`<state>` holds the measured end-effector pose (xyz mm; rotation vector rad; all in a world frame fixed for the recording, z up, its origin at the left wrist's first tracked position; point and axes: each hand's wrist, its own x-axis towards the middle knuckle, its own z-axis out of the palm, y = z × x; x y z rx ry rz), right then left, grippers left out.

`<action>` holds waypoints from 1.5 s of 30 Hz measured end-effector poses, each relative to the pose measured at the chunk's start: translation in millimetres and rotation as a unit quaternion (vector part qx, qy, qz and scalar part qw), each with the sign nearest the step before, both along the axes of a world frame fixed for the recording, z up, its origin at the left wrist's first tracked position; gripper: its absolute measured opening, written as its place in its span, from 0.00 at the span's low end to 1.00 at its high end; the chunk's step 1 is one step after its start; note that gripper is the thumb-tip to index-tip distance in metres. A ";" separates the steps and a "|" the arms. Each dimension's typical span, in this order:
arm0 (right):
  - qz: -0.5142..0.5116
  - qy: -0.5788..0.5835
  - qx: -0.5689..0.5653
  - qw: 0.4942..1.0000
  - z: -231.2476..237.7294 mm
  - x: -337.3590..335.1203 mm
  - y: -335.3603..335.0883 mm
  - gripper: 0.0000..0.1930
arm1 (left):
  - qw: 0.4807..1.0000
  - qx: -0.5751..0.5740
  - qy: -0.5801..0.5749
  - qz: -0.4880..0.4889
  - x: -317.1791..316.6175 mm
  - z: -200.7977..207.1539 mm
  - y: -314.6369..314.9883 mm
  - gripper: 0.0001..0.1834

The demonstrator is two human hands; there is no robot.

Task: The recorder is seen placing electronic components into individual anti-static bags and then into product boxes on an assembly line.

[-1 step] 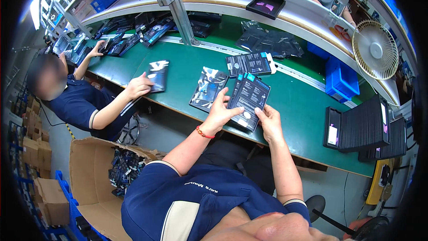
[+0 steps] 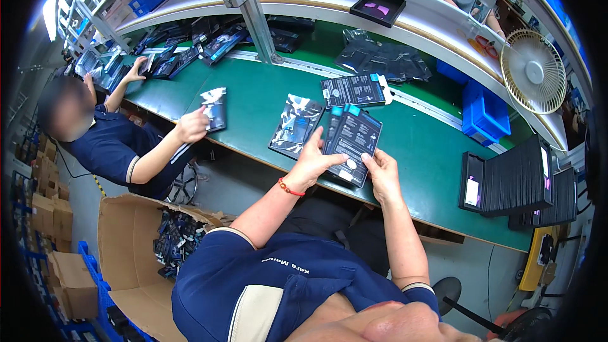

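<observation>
My left hand [image 2: 315, 159] grips the left side of a small fanned stack of flat black boxes [image 2: 356, 138] with light-blue tabs at the top. My right hand [image 2: 383, 176] holds the stack's lower right edge, its thumb on the front box. The boxes are tilted above the table's front edge, printed side up. Directly left of them, a shiny black plastic-wrapped packet [image 2: 295, 123] lies on the green table [image 2: 430, 145]. Behind the stack lies another black box [image 2: 354, 90] with a white flap at its right end.
At the left, a co-worker's hand [image 2: 193, 125] holds a shiny packet [image 2: 215, 107]. Rows of black trays [image 2: 516, 177] stand at the right, near a blue bin [image 2: 485, 113] and a fan [image 2: 535, 71]. Black plastic bags [image 2: 383, 60] lie at the back; a carton [image 2: 130, 247] stands below.
The co-worker's hand at the left has moved slightly left with its packet, and their other hand has opened a little. The boxes in my hands have shifted only slightly.
</observation>
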<state>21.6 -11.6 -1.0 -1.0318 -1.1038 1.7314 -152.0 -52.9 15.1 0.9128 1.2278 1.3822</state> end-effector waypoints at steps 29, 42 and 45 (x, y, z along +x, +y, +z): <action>-0.041 -0.532 0.224 0.816 23.3 -39.5 166.1 0.29 | 0.674 0.035 0.735 -0.068 23.6 29.7 -6.7 0.57; -0.281 -0.577 0.208 0.738 44.9 157.6 185.1 0.15 | 0.670 -0.187 0.718 -0.013 -31.2 43.9 15.3 0.54; -0.278 -0.623 0.180 0.708 36.7 163.6 198.7 0.16 | 0.664 -0.226 0.712 0.037 -80.7 42.8 22.3 0.54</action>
